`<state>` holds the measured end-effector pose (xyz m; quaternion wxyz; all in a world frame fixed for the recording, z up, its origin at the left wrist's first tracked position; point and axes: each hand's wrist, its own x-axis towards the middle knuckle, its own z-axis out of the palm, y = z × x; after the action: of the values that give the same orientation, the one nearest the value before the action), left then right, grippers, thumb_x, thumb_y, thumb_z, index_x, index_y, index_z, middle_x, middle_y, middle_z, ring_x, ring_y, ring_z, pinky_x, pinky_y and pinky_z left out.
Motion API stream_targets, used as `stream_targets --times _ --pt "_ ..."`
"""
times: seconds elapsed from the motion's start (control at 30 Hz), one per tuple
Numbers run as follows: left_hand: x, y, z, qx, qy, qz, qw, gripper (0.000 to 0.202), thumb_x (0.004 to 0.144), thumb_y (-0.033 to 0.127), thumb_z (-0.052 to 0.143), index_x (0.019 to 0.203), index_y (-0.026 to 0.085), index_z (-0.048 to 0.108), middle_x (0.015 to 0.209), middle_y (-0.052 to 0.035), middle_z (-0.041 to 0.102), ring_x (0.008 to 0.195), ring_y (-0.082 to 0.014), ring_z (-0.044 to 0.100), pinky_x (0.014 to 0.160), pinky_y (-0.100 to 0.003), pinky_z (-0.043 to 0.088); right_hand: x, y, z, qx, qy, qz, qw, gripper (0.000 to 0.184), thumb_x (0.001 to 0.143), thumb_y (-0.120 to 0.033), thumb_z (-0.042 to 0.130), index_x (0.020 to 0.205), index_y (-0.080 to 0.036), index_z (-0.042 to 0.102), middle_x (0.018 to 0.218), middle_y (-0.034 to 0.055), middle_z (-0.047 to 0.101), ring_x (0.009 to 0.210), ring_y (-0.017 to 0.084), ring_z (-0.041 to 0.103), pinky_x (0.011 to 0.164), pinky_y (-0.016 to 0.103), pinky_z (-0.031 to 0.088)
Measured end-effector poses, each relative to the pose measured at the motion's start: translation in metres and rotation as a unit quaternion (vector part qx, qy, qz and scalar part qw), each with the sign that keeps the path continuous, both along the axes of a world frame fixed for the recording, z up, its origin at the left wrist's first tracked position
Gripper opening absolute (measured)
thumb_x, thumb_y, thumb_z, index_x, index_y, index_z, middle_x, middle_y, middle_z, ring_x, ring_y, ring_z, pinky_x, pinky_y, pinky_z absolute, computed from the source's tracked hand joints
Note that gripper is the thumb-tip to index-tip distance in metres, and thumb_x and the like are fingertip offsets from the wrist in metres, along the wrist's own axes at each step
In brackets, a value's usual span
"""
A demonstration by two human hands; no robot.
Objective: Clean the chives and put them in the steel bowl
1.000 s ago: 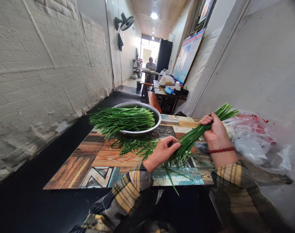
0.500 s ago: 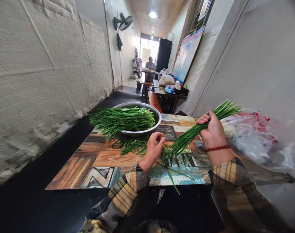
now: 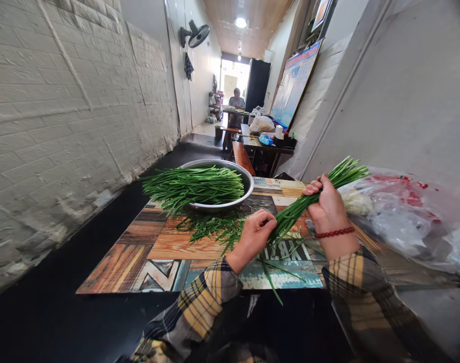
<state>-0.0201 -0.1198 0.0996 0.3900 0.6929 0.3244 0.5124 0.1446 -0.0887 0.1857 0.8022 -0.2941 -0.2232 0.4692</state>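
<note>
My right hand (image 3: 327,204), with a red beaded bracelet at the wrist, is wrapped round a bunch of garlic chives (image 3: 297,212). The bunch slants down to the left, its cut ends up at the right. At its lower leafy end my left hand (image 3: 255,232) is closed in a pinch against the leaves; what lies between its fingertips is hidden. A metal basin (image 3: 249,187) on the table holds a big pile of chives (image 3: 199,185) hanging over its left rim. Loose leaf scraps (image 3: 214,228) lie in front of the basin and under the bunch.
The patchwork-patterned table (image 3: 135,247) runs to the wall at right. A clear plastic bag (image 3: 403,217) with red print lies beside my right hand, with pale stalks near its mouth. Farther back are a bench (image 3: 242,157), another table (image 3: 265,145) and a seated person (image 3: 237,101).
My left hand has moved right, from beside the bunch to its lower leaves, and its fingers have closed. My right hand keeps its hold on the chives. The view has shifted slightly.
</note>
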Motion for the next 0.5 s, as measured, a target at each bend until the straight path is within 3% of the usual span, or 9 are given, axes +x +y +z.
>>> stream_targets --times 0.27,0.37,0.5 --pt "-0.0043 0.0014 -0.0036 -0.046 -0.029 -0.064 0.997 0.020 0.082 0.029 0.053 0.068 0.015 0.058 0.070 -0.0012 0.053 0.069 -0.0135 0.047 0.064 -0.025 0.037 -0.0027 -0.0013 0.0020 -0.011 0.008 0.002 1.000 0.030 0.093 -0.014 0.043 0.064 -0.017 0.041 0.051 -0.0101 0.035 0.037 0.001 0.032 0.035 0.012 0.034" --pt "-0.0026 0.0009 -0.0024 -0.018 -0.006 -0.036 0.999 0.019 0.082 0.025 0.051 0.065 0.016 0.054 0.068 -0.0005 0.051 0.068 -0.0130 0.045 0.064 -0.025 0.036 -0.0068 -0.0014 0.0022 -0.013 0.004 0.002 1.000 0.030 0.092 -0.018 0.048 0.064 -0.019 0.040 0.051 -0.0105 0.035 0.037 0.002 0.031 0.034 0.012 0.034" --pt "-0.0018 0.0043 -0.0098 0.015 0.024 0.056 0.998 0.020 0.079 0.018 0.045 0.060 0.018 0.043 0.063 0.0021 0.043 0.064 -0.0118 0.039 0.061 -0.025 0.031 -0.0061 0.0014 0.0017 -0.009 0.011 0.009 1.000 0.030 0.089 -0.020 0.055 0.064 -0.020 0.037 0.050 -0.0115 0.033 0.036 0.002 0.031 0.033 0.011 0.033"
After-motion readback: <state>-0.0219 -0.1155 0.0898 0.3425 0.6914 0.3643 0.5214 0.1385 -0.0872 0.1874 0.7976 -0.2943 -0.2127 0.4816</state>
